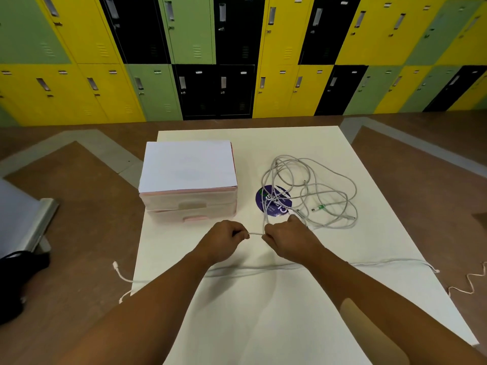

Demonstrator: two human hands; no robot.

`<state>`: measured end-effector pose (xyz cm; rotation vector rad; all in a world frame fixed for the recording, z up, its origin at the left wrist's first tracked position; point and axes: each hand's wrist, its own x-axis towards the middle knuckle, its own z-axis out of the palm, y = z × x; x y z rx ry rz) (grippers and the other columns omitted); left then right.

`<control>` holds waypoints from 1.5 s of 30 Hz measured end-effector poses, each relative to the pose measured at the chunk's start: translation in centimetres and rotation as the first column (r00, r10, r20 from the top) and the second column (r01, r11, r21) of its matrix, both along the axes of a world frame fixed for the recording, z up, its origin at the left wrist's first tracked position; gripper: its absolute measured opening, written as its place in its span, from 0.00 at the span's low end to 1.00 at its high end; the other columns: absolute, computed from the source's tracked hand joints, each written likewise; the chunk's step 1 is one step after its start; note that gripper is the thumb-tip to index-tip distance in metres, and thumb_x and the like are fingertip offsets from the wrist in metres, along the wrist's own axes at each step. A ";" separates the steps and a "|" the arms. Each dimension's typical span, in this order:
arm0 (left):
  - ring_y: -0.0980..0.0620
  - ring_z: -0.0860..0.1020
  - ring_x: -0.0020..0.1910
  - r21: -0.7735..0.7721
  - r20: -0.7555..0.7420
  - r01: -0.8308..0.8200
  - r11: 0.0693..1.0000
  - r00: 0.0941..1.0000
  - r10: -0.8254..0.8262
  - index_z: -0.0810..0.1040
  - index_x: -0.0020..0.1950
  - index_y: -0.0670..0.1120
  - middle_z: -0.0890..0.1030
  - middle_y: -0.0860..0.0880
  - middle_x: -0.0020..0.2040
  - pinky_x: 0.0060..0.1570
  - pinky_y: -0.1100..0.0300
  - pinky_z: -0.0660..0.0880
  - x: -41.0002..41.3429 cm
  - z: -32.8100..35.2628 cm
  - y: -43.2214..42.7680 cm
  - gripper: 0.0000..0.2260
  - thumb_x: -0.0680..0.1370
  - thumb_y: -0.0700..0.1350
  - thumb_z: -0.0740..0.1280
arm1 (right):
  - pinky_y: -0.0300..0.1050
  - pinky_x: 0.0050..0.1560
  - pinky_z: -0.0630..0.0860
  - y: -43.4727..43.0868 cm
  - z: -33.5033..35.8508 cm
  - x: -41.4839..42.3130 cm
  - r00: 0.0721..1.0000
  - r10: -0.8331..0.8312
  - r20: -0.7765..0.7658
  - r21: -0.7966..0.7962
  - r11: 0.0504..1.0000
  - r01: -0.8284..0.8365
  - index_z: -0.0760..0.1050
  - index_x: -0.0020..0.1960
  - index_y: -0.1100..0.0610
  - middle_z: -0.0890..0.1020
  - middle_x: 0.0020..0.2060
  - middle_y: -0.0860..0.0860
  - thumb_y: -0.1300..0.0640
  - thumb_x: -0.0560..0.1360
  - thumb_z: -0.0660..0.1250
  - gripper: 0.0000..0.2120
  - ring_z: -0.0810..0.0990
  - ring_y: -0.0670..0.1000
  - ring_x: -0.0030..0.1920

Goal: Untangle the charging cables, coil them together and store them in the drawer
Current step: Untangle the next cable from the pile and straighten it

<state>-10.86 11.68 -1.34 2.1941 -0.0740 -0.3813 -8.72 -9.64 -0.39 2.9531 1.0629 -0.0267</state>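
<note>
Observed: the cables (311, 191) lie in a loose grey-white tangle on the right half of the white table (263, 325), well apart from the drawer unit (188, 185) and not yet coiled. One strand leads out of the near side of the tangle to the person's hands, which meet at the middle of the table. The left hand (224, 241) has its fingers curled and pinches one end of a short taut stretch of that strand; the right hand (287, 238) pinches the other end, fingers likewise curled, the strand rising from it back toward the tangle. A green plug (320, 207) shows inside the tangle on its near side. The far-left loops of the tangle cross a round purple sticker (274, 201) on the tabletop. A separate loose cable (382, 262) runs straight across the table beneath both forearms, its ends hanging off the left and right edges. The drawer unit stands at the left of the table, two drawers stacked, both appearing pushed in, with a white sheet on top. Behind the table stands a wall of yellow, green and black lockers (237, 48)
</note>
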 end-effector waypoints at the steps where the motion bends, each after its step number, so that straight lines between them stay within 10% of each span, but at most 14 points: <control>1: 0.61 0.72 0.30 0.004 0.002 -0.003 1.000 1.000 0.003 0.84 0.46 0.50 0.76 0.59 0.31 0.33 0.68 0.65 -0.1 -0.1 0.2 0.09 0.80 0.49 0.66 | 0.50 0.46 0.69 -0.4 0.0 0.0 1.000 -0.016 -0.014 -0.020 1.000 0.016 0.68 0.39 0.52 0.79 0.32 0.51 0.49 0.80 0.60 0.12 0.72 0.55 0.32; 6: 0.59 0.72 0.31 0.026 -0.003 -0.023 0.999 1.000 0.023 0.84 0.44 0.53 0.77 0.57 0.32 0.36 0.63 0.68 -0.5 -0.8 2.3 0.08 0.79 0.53 0.68 | 0.46 0.33 0.72 -3.2 -0.1 0.2 0.992 -0.091 0.084 -0.005 0.996 0.091 0.77 0.38 0.56 0.77 0.38 0.52 0.51 0.74 0.68 0.10 0.76 0.55 0.42; 12: 0.63 0.75 0.39 0.028 0.026 -0.042 0.999 0.999 0.041 0.84 0.47 0.49 0.79 0.58 0.42 0.38 0.73 0.66 -0.6 -0.8 2.4 0.07 0.80 0.47 0.67 | 0.62 0.59 0.70 -2.9 1.0 0.5 0.967 -0.149 0.209 -0.039 0.986 0.160 0.82 0.41 0.52 0.80 0.43 0.49 0.50 0.74 0.68 0.07 0.76 0.55 0.49; 15: 0.59 0.75 0.41 0.082 0.044 -0.060 0.995 0.997 0.057 0.84 0.49 0.48 0.78 0.59 0.42 0.39 0.72 0.66 -0.6 -0.8 2.7 0.07 0.80 0.46 0.67 | 0.60 0.57 0.71 -2.4 1.8 0.9 0.965 -0.132 0.225 -0.069 0.986 0.151 0.82 0.37 0.51 0.81 0.37 0.48 0.50 0.73 0.71 0.08 0.77 0.54 0.44; 22: 0.56 0.78 0.43 0.260 0.087 -0.054 0.964 0.996 0.032 0.84 0.51 0.54 0.83 0.57 0.43 0.43 0.61 0.73 -1.3 -0.7 4.9 0.09 0.80 0.53 0.65 | 0.47 0.41 0.71 -0.5 1.7 0.4 1.000 0.001 0.026 0.019 1.000 -0.002 0.79 0.34 0.55 0.78 0.31 0.49 0.52 0.75 0.69 0.13 0.75 0.54 0.40; 26: 0.54 0.77 0.41 0.412 0.110 0.009 0.911 0.992 -0.060 0.83 0.47 0.53 0.81 0.56 0.41 0.44 0.58 0.73 -2.5 -1.0 6.1 0.13 0.80 0.59 0.63 | 0.52 0.45 0.74 0.7 0.6 -0.6 0.960 -0.092 -0.265 0.004 0.995 0.096 0.79 0.50 0.59 0.77 0.46 0.53 0.54 0.82 0.58 0.13 0.79 0.58 0.46; 32: 0.54 0.77 0.44 0.468 0.096 0.080 0.880 0.985 -0.141 0.83 0.50 0.54 0.80 0.58 0.44 0.46 0.58 0.73 -3.3 -2.0 6.5 0.14 0.81 0.59 0.61 | 0.46 0.48 0.72 2.9 -0.2 -1.3 0.948 -0.116 -0.298 -0.041 0.993 0.109 0.72 0.69 0.50 0.80 0.56 0.51 0.65 0.79 0.58 0.22 0.80 0.56 0.52; 39: 0.52 0.78 0.52 0.311 0.113 0.052 0.949 0.989 -0.092 0.80 0.58 0.50 0.80 0.55 0.53 0.52 0.59 0.72 -4.4 -3.5 7.4 0.10 0.82 0.43 0.60 | 0.48 0.43 0.72 4.7 -0.8 -2.0 0.929 -0.094 -0.358 -0.023 0.996 0.091 0.77 0.56 0.57 0.78 0.50 0.53 0.59 0.82 0.57 0.10 0.79 0.57 0.47; 45: 0.51 0.77 0.47 0.413 0.210 0.010 0.911 0.972 -0.106 0.81 0.58 0.53 0.77 0.54 0.47 0.43 0.58 0.72 -5.3 -3.4 10.5 0.10 0.83 0.49 0.60 | 0.48 0.42 0.73 6.4 -1.5 -2.8 0.932 -0.082 -0.352 0.051 0.993 0.107 0.75 0.55 0.51 0.82 0.45 0.52 0.49 0.83 0.55 0.12 0.79 0.57 0.45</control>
